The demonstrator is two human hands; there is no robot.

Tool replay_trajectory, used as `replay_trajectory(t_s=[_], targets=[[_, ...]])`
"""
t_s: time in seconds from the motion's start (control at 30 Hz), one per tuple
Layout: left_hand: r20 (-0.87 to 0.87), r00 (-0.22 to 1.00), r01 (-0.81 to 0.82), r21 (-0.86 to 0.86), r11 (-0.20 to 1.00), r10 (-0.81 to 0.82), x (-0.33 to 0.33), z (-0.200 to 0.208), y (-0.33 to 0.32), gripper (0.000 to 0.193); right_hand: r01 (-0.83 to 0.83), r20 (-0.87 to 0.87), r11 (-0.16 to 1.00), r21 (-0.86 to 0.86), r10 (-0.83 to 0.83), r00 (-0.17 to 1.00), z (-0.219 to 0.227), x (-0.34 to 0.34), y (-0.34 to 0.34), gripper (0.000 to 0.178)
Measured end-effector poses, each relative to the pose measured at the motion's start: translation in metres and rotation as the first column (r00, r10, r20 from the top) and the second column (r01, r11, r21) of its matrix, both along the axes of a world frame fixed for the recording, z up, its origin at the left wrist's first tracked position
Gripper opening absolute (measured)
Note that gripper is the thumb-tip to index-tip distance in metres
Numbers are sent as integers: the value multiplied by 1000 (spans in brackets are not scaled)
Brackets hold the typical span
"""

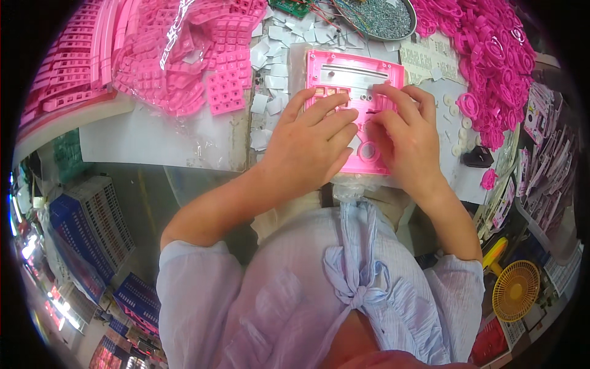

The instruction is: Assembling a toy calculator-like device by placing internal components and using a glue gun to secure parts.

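A pink plastic casing lies on the worktable in front of me, its inner side with posts, slots and a round ring facing up. My left hand rests over its left side, fingers spread across a small block of pink square keys set in the casing. Over the right side, my right hand has its thumb and index finger brought together close to the casing's middle. Whatever lies between those fingertips is too small to make out. Clear plastic shows at the casing's near edge.
Pink key pads and a clear bag of pink parts lie left. White paper pieces and a round tray of small screws are behind. To the right are magenta parts, white rings and a black block.
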State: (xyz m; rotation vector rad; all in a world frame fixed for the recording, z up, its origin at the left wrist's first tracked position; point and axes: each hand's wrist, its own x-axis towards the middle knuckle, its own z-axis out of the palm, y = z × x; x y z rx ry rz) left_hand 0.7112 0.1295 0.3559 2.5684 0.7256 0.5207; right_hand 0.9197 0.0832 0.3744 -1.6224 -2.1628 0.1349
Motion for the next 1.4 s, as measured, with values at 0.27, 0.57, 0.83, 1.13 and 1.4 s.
replay_trajectory(t_s=[0.27, 0.57, 0.83, 1.13, 1.4], targets=[[25, 1000, -3, 2, 1000, 3, 0, -1, 2, 32, 73, 124, 996, -42, -68, 990, 4, -9, 3, 19], [36, 999, 20, -39, 999, -18, 1, 2, 3, 31, 91, -12, 996, -10, -91, 996, 0, -5, 2, 33], [104, 990, -109, 177, 978, 92, 87, 35, 120, 17, 413, -677, 806, 425, -20, 736, 76, 116, 83, 40], [-170, 985, 39, 462, 886, 45, 153, -4, 168, 15, -107, -926, 989, 104, 136, 354, 97, 92, 136, 46], [-89, 996, 15, 449, 894, 28, 160, -7, 173, 21, -99, -950, 987, 127, 150, 273, 96, 60, 109, 43]])
